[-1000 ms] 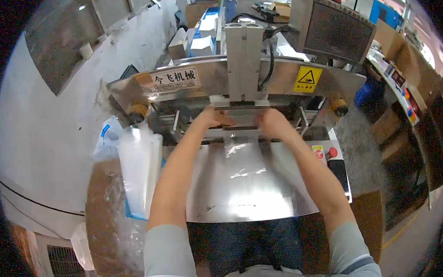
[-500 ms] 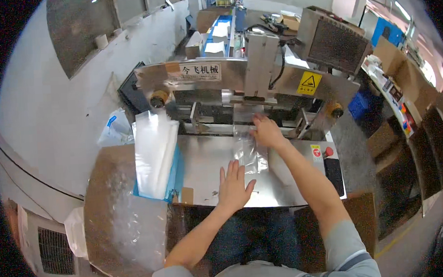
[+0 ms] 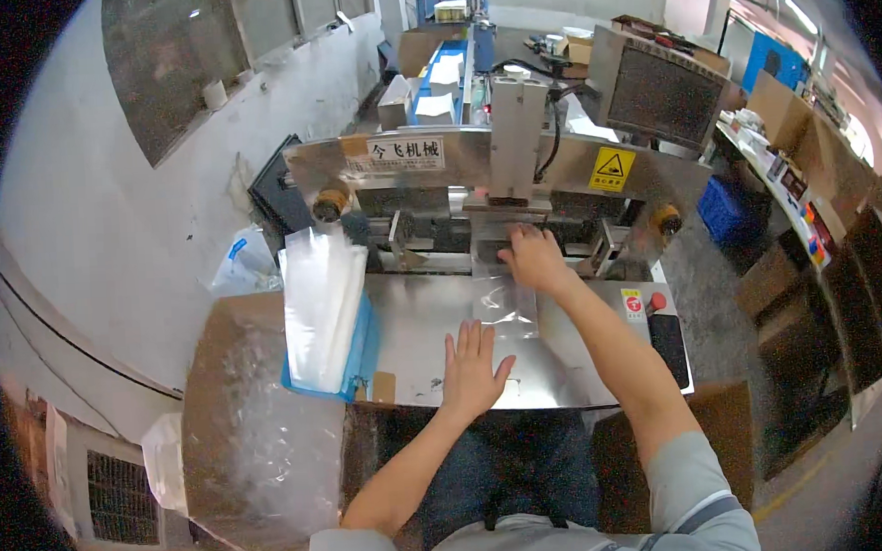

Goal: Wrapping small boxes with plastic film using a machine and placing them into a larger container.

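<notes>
A clear plastic bag point(image 3: 505, 307) lies on the metal worktable point(image 3: 413, 312), its far end reaching under the head of a metal machine point(image 3: 519, 137). My right hand point(image 3: 537, 259) rests over the right side of that bag near the machine's slot, with thumb and fingers apart. What lies beneath its palm is hidden. Just nearer than the bag, my left hand point(image 3: 472, 376) is flat on the table with its fingers stretched and spread, holding nothing. To the left, a stack of clear bags point(image 3: 318, 307) stands in a blue holder point(image 3: 363, 349).
A red push button point(image 3: 655, 302) and a black pad point(image 3: 668, 349) are at the table's right side. Cardboard with loose clear bags point(image 3: 270, 434) sits at the left. A monitor-like box point(image 3: 663, 89) stands behind the machine. Farther off runs a blue conveyor point(image 3: 441, 81).
The clear bag now lies flatter and straighter under the machine head. My right hand's fingers have shifted slightly along it; my left hand stays spread on the table. The view has moved a little.
</notes>
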`<state>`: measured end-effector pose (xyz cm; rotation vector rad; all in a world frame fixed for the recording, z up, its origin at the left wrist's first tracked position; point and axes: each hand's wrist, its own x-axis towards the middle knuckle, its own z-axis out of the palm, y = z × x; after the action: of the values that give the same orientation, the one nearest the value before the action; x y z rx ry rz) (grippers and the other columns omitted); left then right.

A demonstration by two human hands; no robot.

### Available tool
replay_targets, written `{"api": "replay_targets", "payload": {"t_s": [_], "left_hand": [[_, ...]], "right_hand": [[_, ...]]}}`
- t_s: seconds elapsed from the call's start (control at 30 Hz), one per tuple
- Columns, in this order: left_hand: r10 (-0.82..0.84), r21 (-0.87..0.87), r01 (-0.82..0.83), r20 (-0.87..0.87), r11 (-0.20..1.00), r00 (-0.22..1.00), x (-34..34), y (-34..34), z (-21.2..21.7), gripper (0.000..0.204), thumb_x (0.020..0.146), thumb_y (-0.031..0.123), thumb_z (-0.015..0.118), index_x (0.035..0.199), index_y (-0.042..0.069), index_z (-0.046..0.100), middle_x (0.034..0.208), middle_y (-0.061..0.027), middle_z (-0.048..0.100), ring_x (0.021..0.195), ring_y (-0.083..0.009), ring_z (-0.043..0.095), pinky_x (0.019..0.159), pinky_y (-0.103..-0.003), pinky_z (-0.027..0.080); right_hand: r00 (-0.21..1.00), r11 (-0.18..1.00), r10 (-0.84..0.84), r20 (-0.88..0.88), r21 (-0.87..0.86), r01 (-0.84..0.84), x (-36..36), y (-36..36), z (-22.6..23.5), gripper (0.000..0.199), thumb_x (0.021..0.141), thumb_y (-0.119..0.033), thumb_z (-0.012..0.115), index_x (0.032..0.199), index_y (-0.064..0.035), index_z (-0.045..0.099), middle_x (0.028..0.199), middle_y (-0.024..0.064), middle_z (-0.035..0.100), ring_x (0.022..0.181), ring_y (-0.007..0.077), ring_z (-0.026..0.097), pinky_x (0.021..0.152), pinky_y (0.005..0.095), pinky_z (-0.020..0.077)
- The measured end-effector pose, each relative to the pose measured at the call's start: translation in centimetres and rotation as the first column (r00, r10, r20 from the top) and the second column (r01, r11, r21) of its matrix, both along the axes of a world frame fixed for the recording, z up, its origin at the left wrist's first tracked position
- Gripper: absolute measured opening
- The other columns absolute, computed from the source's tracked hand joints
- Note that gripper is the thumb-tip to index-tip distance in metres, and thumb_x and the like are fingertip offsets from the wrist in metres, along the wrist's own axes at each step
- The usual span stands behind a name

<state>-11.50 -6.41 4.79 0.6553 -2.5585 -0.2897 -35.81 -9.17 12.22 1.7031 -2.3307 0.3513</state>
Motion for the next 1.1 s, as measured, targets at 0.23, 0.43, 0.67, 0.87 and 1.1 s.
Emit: {"api": "replay_targets", "payload": {"t_s": [0.23, 0.43, 0.67, 0.87, 1.1], "left_hand": [[0.081, 0.077, -0.075, -0.091, 0.994, 0.993, 0.1, 0.2, 0.4, 0.073, 0.093, 0.042, 0.06, 0.142, -0.005, 0.036, 0.145, -0.031, 0.038, 0.139, -0.0485, 0.03, 0.113, -0.062, 0.022], [0.176, 0.194, -0.131, -0.236, 0.972, 0.956, 0.1, -0.2, 0.5, 0.084, 0.091, 0.041, 0.064, 0.146, -0.01, 0.024, 0.15, -0.0352, 0.026, 0.142, -0.0515, 0.021, 0.115, -0.062, 0.017], [0.22, 0.248, -0.142, -0.328, 0.958, 0.919, 1.1, -0.8, -0.4, 0.085, 0.093, 0.037, 0.062, 0.148, -0.011, 0.018, 0.152, -0.0356, 0.022, 0.144, -0.0505, 0.019, 0.117, -0.06, 0.014], [0.181, 0.24, -0.095, -0.367, 0.966, 0.912, 0.9, -1.1, -0.5, 0.08, 0.095, 0.034, 0.059, 0.147, -0.012, 0.02, 0.151, -0.0349, 0.024, 0.143, -0.0507, 0.021, 0.117, -0.058, 0.017], [0.246, 0.461, -0.041, -0.393, 0.887, 0.886, 0.6, -1.0, 0.4, 0.072, 0.1, 0.033, 0.051, 0.148, -0.011, 0.021, 0.152, -0.0337, 0.027, 0.143, -0.0471, 0.025, 0.118, -0.048, 0.021]], "right_hand": [[0.998, 0.992, -0.018, -0.061, 0.123, 0.025, -0.5, -1.2, 1.2, 0.043, 0.092, -0.036, 0.059, 0.117, -0.0018, 0.056, 0.107, 0.0205, 0.068, 0.106, 0.0375, 0.063, 0.092, 0.0509, 0.0451], [0.998, 0.989, -0.03, -0.046, 0.144, 0.036, -1.2, -2.3, 1.8, 0.049, 0.095, -0.04, 0.054, 0.126, -0.0019, 0.052, 0.11, 0.0247, 0.067, 0.112, 0.0433, 0.059, 0.099, 0.0565, 0.04], [0.996, 0.928, -0.028, 0.086, 0.371, -0.006, 1.1, -0.6, 5.3, 0.054, 0.099, -0.035, 0.049, 0.138, 0.0011, 0.044, 0.129, 0.0289, 0.057, 0.125, 0.0466, 0.05, 0.105, 0.0558, 0.0362], [0.832, 0.98, 0.135, 0.538, -0.194, -0.034, 3.8, 10.7, 2.2, 0.053, 0.101, -0.03, 0.049, 0.144, 0.0, 0.039, 0.136, 0.0252, 0.054, 0.129, 0.0405, 0.049, 0.11, 0.0444, 0.0381], [0.404, 0.972, 0.119, 0.907, -0.189, 0.137, 6.7, 19.2, -1.7, 0.056, 0.102, -0.029, 0.05, 0.147, 0.0014, 0.037, 0.148, 0.0227, 0.044, 0.137, 0.0312, 0.044, 0.112, 0.0367, 0.0355]]}}
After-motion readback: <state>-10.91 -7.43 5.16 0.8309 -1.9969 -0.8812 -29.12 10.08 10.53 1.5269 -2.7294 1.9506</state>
